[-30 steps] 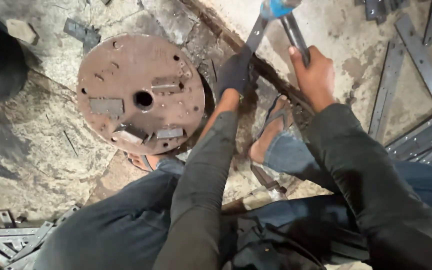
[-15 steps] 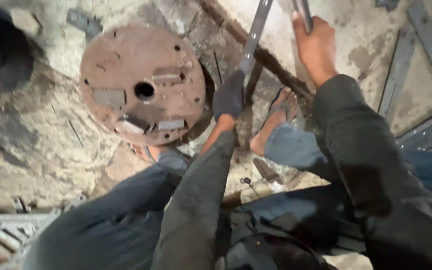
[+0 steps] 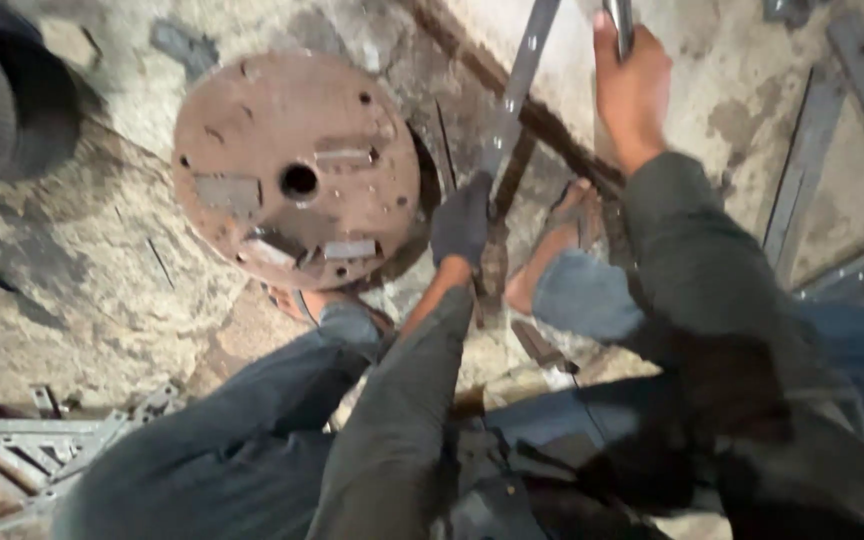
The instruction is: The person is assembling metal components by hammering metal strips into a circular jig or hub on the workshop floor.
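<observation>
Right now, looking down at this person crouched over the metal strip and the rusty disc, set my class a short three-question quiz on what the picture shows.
1. True or false: the left hand, in a dark glove, holds the long metal strip.
2. Which hand is bare? A) left B) right C) both
3. Fill in: the rusty round disc lies on the ______ floor, on the left hand's side.

Key
1. True.
2. B: the right hand grips a tool handle near the top edge.
3. Concrete; loose metal strips lie off to the right.
</observation>
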